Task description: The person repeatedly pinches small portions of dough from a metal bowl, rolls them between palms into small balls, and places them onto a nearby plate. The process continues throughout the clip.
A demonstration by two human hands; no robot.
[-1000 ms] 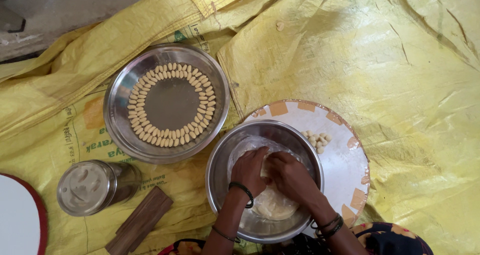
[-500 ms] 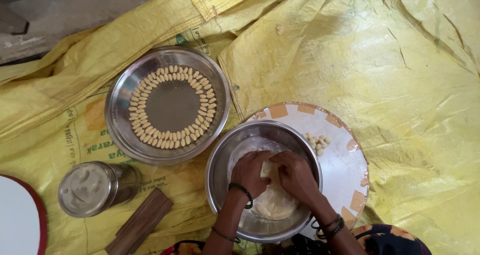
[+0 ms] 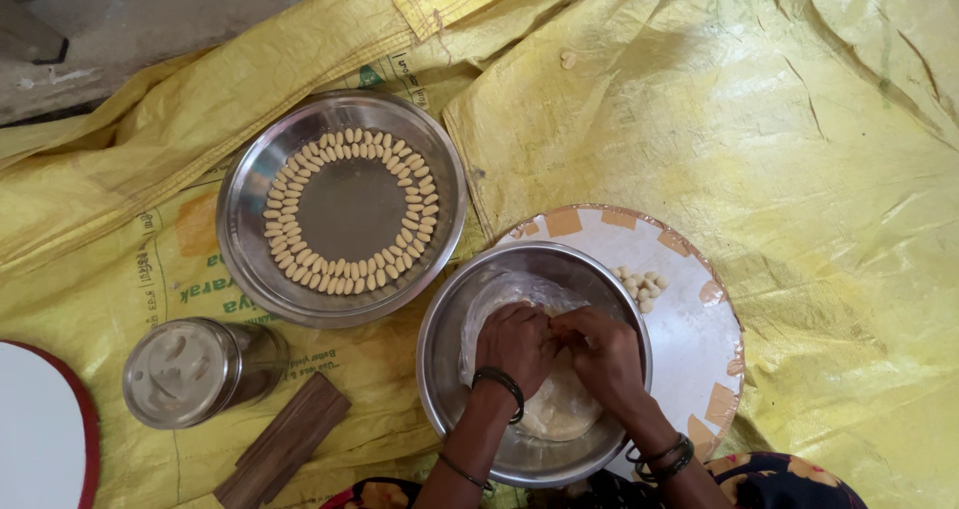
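We've got L hand & R hand in the steel bowl, fingers closed pinching dough, small pieces just beside bowl.

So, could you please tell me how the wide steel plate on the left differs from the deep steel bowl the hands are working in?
The wide shallow steel plate is flat and holds small pale pieces arranged in a ring, its centre bare; the deep round steel bowl holds one soft mass of pale dough. The plate lies untouched, while the left hand and right hand press into the bowl's dough. Both are round, shiny metal.
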